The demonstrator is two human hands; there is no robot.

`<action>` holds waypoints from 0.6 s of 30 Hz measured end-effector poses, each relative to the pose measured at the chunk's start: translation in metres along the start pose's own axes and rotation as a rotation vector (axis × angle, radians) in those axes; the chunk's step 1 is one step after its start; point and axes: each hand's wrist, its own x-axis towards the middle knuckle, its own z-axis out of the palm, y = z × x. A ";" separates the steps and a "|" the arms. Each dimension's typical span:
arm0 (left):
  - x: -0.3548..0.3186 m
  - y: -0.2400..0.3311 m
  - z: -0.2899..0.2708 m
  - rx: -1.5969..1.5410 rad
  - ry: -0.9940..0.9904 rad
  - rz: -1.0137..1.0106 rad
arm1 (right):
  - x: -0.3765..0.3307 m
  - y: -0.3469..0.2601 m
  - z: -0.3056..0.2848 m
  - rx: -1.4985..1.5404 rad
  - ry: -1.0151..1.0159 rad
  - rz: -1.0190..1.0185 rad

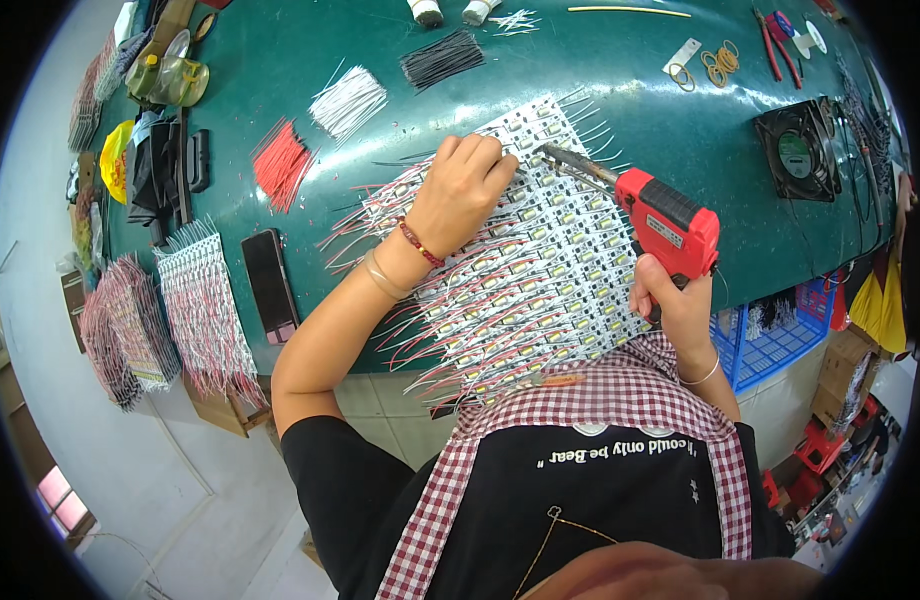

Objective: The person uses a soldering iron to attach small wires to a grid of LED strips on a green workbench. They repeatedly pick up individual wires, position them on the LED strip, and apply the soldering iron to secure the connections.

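With the left hand [465, 185] pinched over the far part of the white LED-board panel [570, 265], impossible to tell on what, and the right hand [675, 300] wrapped round the grip of the red-and-black soldering gun [670, 225], best keep the loose red leads [435, 318] off the likely hot tip [555, 152] and touch down only briefly. Find the panel across the near edge of the green table [700, 130], with red wires [282, 163] and white wires [348, 103] piled farther left. Cannot make out the left fingertips, hidden behind the hand, nor judge contact between tip and panel; can see only part of two pale bundles [426, 12] at the far side.
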 end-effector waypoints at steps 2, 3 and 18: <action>0.001 0.001 0.001 0.000 0.035 0.000 | -0.001 0.001 0.000 0.003 -0.002 -0.005; 0.002 0.001 0.001 -0.001 0.052 0.000 | -0.001 0.002 0.000 0.002 -0.002 -0.008; -0.001 -0.002 0.003 -0.032 0.060 -0.058 | -0.002 -0.002 0.001 -0.005 0.004 0.009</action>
